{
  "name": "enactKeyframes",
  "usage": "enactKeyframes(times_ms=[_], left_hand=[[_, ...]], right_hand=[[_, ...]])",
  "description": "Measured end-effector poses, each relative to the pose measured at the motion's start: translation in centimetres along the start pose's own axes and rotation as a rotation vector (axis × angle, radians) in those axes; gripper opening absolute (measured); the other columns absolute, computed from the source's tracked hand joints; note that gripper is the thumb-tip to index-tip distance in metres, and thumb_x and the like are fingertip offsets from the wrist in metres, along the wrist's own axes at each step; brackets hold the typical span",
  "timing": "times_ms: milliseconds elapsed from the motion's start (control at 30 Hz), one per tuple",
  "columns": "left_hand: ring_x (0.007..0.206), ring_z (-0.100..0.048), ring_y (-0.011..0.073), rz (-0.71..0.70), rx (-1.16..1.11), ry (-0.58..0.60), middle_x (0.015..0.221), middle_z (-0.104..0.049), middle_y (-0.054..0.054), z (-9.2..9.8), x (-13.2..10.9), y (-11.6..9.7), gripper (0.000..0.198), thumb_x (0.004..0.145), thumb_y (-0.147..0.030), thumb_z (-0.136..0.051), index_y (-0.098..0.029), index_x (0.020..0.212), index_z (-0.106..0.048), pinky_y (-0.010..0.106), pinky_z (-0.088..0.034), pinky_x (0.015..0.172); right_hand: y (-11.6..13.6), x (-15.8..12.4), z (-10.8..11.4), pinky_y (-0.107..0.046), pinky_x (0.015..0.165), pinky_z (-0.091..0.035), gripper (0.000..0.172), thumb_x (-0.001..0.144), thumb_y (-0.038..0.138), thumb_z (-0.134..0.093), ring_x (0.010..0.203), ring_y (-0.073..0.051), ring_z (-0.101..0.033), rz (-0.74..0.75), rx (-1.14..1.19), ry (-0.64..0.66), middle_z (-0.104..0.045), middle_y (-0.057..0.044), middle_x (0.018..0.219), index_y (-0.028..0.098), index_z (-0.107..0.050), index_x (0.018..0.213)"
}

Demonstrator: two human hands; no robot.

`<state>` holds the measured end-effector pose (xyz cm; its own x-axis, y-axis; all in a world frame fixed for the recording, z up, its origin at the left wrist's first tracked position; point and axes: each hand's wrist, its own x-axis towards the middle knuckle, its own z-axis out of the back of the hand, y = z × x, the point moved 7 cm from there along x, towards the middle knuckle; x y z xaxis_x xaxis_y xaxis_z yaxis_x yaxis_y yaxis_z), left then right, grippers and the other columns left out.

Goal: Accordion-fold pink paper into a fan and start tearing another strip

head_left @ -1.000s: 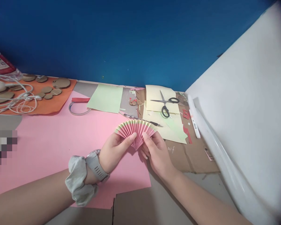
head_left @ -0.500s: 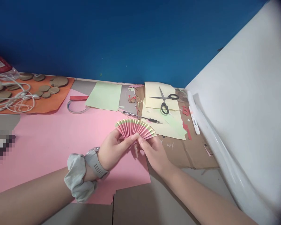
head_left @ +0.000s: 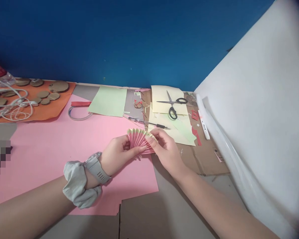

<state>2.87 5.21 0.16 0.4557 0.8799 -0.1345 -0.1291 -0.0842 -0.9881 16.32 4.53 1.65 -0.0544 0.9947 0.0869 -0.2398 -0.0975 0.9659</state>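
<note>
A pleated paper fan (head_left: pixel 137 139), pink with a yellow-green edge, is held between both hands over the large pink sheet (head_left: pixel 52 149). My left hand (head_left: pixel 118 154) grips its left side, the thumb lying across the lower pleats; a grey watch and a scrunchie are on that wrist. My right hand (head_left: pixel 168 149) pinches the fan's right side, thumb on top, and covers part of the pleats. Just beyond the fan lies a black pen (head_left: pixel 149 122). The fingers under the fan are mostly hidden.
Black-handled scissors (head_left: pixel 172 105) rest on pale yellow paper (head_left: pixel 161 91). A green sheet (head_left: pixel 109 101), a tape roll (head_left: pixel 79 114), orange paper (head_left: pixel 52 114) with cardboard discs and white earphones (head_left: pixel 22 106) lie to the left. A white marker (head_left: pixel 204 127) lies by the white panel (head_left: pixel 259 99) at right.
My right hand has moved up from the fan's base to its right edge. Fewer pleats show now, with the right side covered by the hand. The view has shifted slightly.
</note>
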Motion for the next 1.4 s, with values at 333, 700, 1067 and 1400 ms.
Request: enactKeyframes(times_ms=[333,700,1067,1400], left_hand=[[0.054,-0.066,0.0149,0.067,-0.217,-0.143,0.059,-0.064,0.000,1.2,0.3,0.6,0.035,0.083,-0.050,-0.054,-0.016,0.078,-0.052,0.025,-0.057,0.052],[0.056,-0.068,0.0169,0.097,-0.265,-0.241,0.057,-0.065,0.000,2.1,0.4,0.8,0.035,0.081,-0.051,-0.055,-0.016,0.082,-0.050,0.026,-0.055,0.051],[0.073,-0.063,0.0142,0.033,-0.179,-0.004,0.090,-0.067,0.008,0.0,0.4,0.5,0.029,0.080,-0.034,-0.063,-0.013,0.098,-0.055,0.027,-0.052,0.066],[0.062,-0.063,0.0153,-0.008,-0.115,0.021,0.065,-0.059,-0.001,0.1,0.6,0.6,0.032,0.081,-0.038,-0.061,-0.014,0.101,-0.054,0.029,-0.052,0.062]], right_hand=[[-1.5,0.2,0.4,-0.024,0.065,-0.043,0.023,0.082,0.043,-0.059,0.069,-0.012,-0.052,-0.105,0.215,-0.067,-0.053,0.002,0.074,0.022,-0.052,0.076],[-2.3,0.3,1.1,-0.025,0.063,-0.043,0.024,0.078,0.044,-0.063,0.066,-0.013,-0.051,-0.147,0.312,-0.143,-0.053,0.003,0.073,0.023,-0.052,0.074],[-2.0,0.3,0.8,-0.026,0.063,-0.046,0.023,0.080,0.043,-0.062,0.068,-0.013,-0.053,-0.121,0.338,-0.161,-0.055,0.002,0.074,0.023,-0.052,0.075],[-2.5,0.7,1.8,-0.027,0.064,-0.044,0.028,0.079,0.047,-0.060,0.064,-0.013,-0.048,-0.141,0.339,-0.214,-0.049,0.003,0.070,0.023,-0.049,0.071]])
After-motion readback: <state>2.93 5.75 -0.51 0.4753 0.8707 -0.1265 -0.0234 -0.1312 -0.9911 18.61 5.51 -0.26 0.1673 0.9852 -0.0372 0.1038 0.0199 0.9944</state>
